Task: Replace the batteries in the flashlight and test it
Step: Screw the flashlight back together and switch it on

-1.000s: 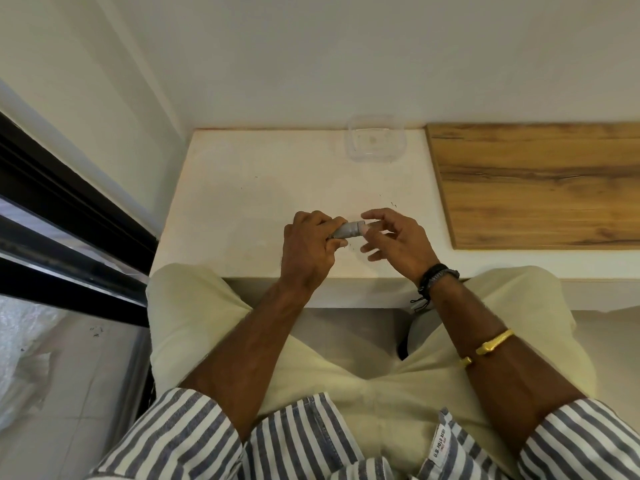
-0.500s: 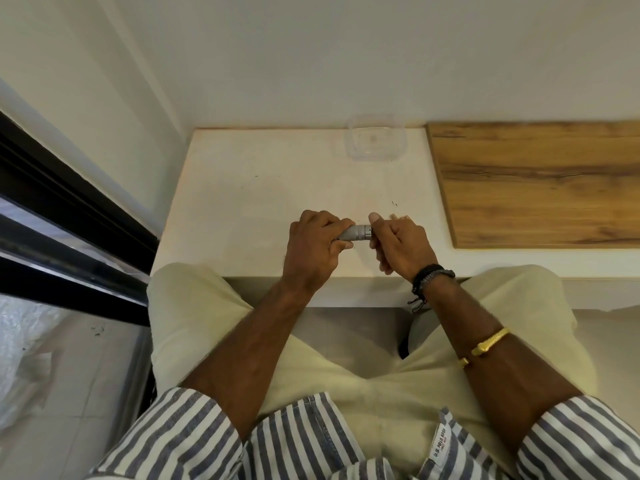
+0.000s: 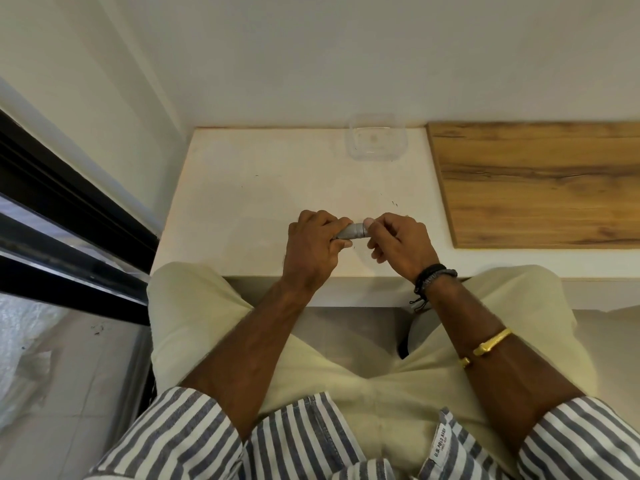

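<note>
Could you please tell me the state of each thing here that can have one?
flashlight: held level above the table, between both hands; whether it is lit cannot be seen.
left hand: grips the flashlight's body.
right hand: pinches the flashlight's other end.
clear container: upright at the table's far edge, seemingly empty.

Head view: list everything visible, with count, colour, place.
flashlight: one, grey, held between both hands over the table's front
table: one, white, in front of the person
container: one, clear, back of the table by the wall
wooden board: one, brown, right of the white surface
window frame: one, black, far left
wristbands: count unclear, black, right wrist
bangle: one, gold, right forearm
left hand: grips the flashlight's body
right hand: pinches the flashlight's end
</note>
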{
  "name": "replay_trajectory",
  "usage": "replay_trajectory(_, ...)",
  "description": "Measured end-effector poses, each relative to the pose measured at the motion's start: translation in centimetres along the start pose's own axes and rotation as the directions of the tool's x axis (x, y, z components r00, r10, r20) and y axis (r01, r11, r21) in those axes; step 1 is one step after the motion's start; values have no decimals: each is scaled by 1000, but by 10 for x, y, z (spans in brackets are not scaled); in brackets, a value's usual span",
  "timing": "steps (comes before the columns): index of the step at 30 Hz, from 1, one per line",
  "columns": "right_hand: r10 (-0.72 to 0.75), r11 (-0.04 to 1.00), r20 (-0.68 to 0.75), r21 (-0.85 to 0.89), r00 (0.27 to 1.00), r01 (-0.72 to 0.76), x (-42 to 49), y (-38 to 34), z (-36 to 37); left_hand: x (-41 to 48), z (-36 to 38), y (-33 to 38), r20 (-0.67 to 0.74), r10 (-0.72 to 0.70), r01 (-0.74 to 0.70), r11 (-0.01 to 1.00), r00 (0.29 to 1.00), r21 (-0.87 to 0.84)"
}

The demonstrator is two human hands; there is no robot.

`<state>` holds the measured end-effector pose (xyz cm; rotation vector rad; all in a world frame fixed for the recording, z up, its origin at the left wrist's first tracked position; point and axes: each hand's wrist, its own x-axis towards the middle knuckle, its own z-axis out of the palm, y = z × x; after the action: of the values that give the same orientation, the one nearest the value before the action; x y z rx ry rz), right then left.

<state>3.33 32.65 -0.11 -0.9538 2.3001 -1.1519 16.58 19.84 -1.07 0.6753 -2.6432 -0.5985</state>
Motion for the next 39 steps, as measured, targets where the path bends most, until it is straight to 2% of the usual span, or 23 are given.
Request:
replay_trajectory(4,15,996,-42,-85,999,-19,-2,0,2,-1,2,2,-7,49,-49,999,999,-6)
replay_trajectory(7,60,998,22,26,998,-60,-2,-2,-3,0,3,0,1,13,-13,1000,1000,-24)
replay_trajectory(10,-4,993,112,114,994,-9,-2,-2,-7,1,3,-4,3,-39,39,998,999,-50)
replay_trajectory(14,-69,996,81,59,994,65,-2,-1,-6,1,2,-4,10,-46,46,998,999,-43)
replay_trajectory(23,-17,995,-14,-94,1000,15,-4,-2,2,-2,3,1,-33,39,-40,999,999,-19)
replay_trajectory(27,33,998,52,56,998,-36,-4,-3,1,0,4,-2,-26,19,-20,999,999,-48)
replay_trajectory(29,-15,996,101,91,995,6,-2,-1,-2,1,5,-6,-15,-11,10,998,1000,-62)
replay_trajectory(32,-117,993,77,41,990,114,-1,3,-4,1,7,-8,5,-35,36,997,999,-73)
replay_trajectory(39,-136,991,30,-7,990,137,-2,2,-3,2,7,-8,9,-25,25,997,1000,-76)
